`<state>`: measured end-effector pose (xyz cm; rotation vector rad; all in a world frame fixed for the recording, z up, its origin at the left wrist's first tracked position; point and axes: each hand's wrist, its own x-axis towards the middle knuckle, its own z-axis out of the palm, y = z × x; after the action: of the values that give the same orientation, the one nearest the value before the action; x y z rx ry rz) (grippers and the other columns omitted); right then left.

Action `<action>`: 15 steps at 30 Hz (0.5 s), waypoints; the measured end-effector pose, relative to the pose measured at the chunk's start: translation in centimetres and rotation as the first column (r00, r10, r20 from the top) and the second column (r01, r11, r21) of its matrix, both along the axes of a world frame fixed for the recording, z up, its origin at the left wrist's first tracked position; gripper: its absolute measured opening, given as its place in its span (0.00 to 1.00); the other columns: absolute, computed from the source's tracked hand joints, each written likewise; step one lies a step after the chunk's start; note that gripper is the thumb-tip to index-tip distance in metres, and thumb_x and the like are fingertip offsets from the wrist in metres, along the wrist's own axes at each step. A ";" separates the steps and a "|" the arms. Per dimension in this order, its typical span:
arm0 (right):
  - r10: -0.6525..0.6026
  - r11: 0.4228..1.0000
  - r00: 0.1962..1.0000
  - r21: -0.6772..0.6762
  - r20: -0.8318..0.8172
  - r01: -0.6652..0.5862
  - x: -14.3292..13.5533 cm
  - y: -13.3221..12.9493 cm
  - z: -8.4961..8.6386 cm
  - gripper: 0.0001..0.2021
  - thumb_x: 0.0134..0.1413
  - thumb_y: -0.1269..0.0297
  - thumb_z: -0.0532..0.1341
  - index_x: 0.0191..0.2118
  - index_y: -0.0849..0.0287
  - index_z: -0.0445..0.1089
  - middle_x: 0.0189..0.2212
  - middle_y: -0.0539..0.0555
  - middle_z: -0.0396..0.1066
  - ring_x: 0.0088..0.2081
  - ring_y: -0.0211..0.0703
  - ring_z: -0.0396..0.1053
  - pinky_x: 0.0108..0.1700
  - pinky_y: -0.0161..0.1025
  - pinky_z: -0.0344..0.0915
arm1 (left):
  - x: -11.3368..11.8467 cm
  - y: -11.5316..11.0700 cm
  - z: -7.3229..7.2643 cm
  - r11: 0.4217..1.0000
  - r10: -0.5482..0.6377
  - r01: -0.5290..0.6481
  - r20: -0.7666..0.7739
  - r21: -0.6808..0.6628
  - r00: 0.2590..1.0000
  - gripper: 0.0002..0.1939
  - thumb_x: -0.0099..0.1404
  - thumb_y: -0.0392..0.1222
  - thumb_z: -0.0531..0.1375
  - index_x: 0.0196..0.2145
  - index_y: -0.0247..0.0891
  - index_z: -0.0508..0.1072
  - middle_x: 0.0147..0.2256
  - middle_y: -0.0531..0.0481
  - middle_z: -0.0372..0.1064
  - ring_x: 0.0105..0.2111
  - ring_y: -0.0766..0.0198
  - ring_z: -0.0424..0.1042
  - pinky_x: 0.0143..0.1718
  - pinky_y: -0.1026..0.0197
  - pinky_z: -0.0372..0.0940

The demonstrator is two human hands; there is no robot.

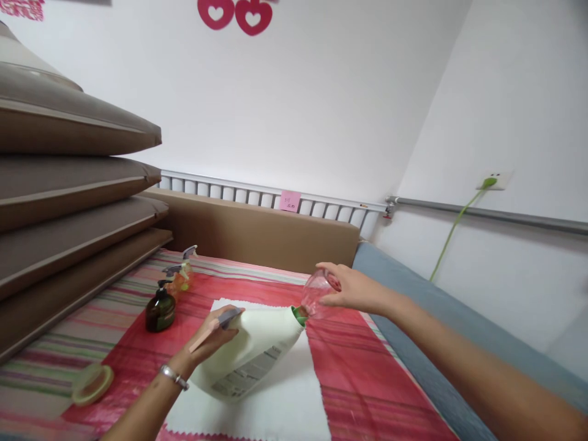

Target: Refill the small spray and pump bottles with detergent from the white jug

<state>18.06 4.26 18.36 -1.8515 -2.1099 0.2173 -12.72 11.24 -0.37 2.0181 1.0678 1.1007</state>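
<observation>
My left hand (215, 334) is closed round the handle side of a large pale green detergent bottle (257, 343). A grey piece (229, 316) shows at its fingers; what it belongs to I cannot make out. The detergent bottle lies tilted, its green neck (299, 316) pointing right and up, with printed text on its side. In my right hand (349, 286) is a clear, pinkish bottle (316, 294), gripped by thumb and fingers. Its narrow end meets the green neck; whether they touch is hard to tell. Under the detergent bottle lies a white cloth (294, 392) with a zigzag edge.
A dark pump bottle (160, 309) stands left, with spray bottles (184, 275) behind it. A round lid-like piece (92, 384) lies at front left on the red striped cover (367, 373). Stacked cushions (78, 177) rise at left; a brown board (257, 233) spans the back.
</observation>
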 end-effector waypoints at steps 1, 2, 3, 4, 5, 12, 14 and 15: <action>0.031 1.000 0.999 -0.001 0.029 -0.031 -0.5 -0.2 0.1 0.39 0.35 0.52 0.68 0.58 0.51 0.60 0.47 0.58 0.67 0.45 0.55 0.66 0.46 0.45 0.61 | 0.0 -0.1 0.0 1.000 -0.004 0.004 -0.002 0.006 1.000 0.22 0.49 0.34 0.56 0.43 0.42 0.74 0.36 0.52 0.74 0.34 0.59 0.72 0.35 0.63 0.65; 0.056 0.998 0.997 -0.001 0.052 -0.056 -0.9 -0.4 0.2 0.40 0.34 0.51 0.69 0.58 0.49 0.60 0.47 0.58 0.67 0.45 0.55 0.66 0.45 0.45 0.61 | -0.1 -0.1 0.0 1.000 -0.008 0.008 -0.004 0.011 1.000 0.21 0.49 0.34 0.56 0.43 0.42 0.74 0.36 0.52 0.74 0.34 0.60 0.72 0.35 0.63 0.65; 0.073 0.997 0.995 0.003 0.070 -0.074 -1.1 -0.5 0.3 0.40 0.34 0.51 0.69 0.58 0.49 0.60 0.47 0.57 0.67 0.46 0.55 0.66 0.45 0.44 0.61 | -0.2 -0.2 0.1 1.000 -0.010 0.010 -0.005 0.014 1.000 0.21 0.50 0.34 0.56 0.43 0.42 0.74 0.36 0.52 0.74 0.34 0.60 0.72 0.35 0.63 0.65; 0.085 0.996 0.993 0.010 0.084 -0.086 -1.3 -0.6 0.4 0.40 0.35 0.50 0.68 0.58 0.48 0.59 0.47 0.57 0.66 0.47 0.55 0.65 0.46 0.44 0.61 | -0.2 -0.3 0.1 1.000 -0.012 0.012 -0.006 0.018 1.000 0.21 0.50 0.34 0.56 0.43 0.42 0.74 0.37 0.51 0.74 0.35 0.60 0.72 0.35 0.63 0.65; 0.091 0.995 0.992 0.019 0.093 -0.093 -1.4 -0.7 0.5 0.40 0.36 0.50 0.68 0.58 0.48 0.59 0.48 0.57 0.66 0.48 0.55 0.65 0.46 0.44 0.60 | -0.3 -0.4 0.2 1.000 -0.010 0.010 -0.006 0.021 1.000 0.21 0.50 0.34 0.56 0.43 0.42 0.74 0.37 0.51 0.73 0.35 0.59 0.72 0.36 0.63 0.64; 0.080 0.997 0.994 0.020 0.069 -0.081 -0.6 -0.6 0.7 0.38 0.38 0.53 0.66 0.59 0.51 0.57 0.50 0.59 0.65 0.48 0.54 0.65 0.48 0.45 0.60 | -0.4 -1.7 1.6 0.999 0.013 -0.013 -0.003 -0.045 1.000 0.18 0.49 0.34 0.56 0.39 0.41 0.74 0.34 0.51 0.74 0.34 0.59 0.72 0.35 0.63 0.64; 0.075 0.997 0.996 0.019 0.038 -0.076 -0.3 -0.7 0.6 0.38 0.39 0.53 0.66 0.59 0.51 0.57 0.50 0.59 0.65 0.48 0.55 0.65 0.48 0.46 0.61 | -0.3 -2.1 2.0 0.999 0.012 -0.011 0.013 -0.051 1.000 0.18 0.49 0.34 0.57 0.39 0.41 0.75 0.34 0.51 0.74 0.35 0.58 0.72 0.36 0.62 0.65; 0.074 0.997 0.997 0.016 0.018 -0.074 -0.2 -0.8 0.5 0.38 0.38 0.53 0.66 0.59 0.51 0.58 0.50 0.59 0.65 0.48 0.55 0.65 0.48 0.47 0.61 | -0.3 -2.2 2.1 0.999 0.009 -0.008 0.019 -0.049 1.000 0.18 0.49 0.34 0.57 0.40 0.41 0.75 0.35 0.51 0.74 0.35 0.58 0.72 0.37 0.62 0.65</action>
<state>17.83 3.51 18.89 -1.7738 -2.1874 0.2005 -13.07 9.06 1.70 1.9631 1.0840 1.0857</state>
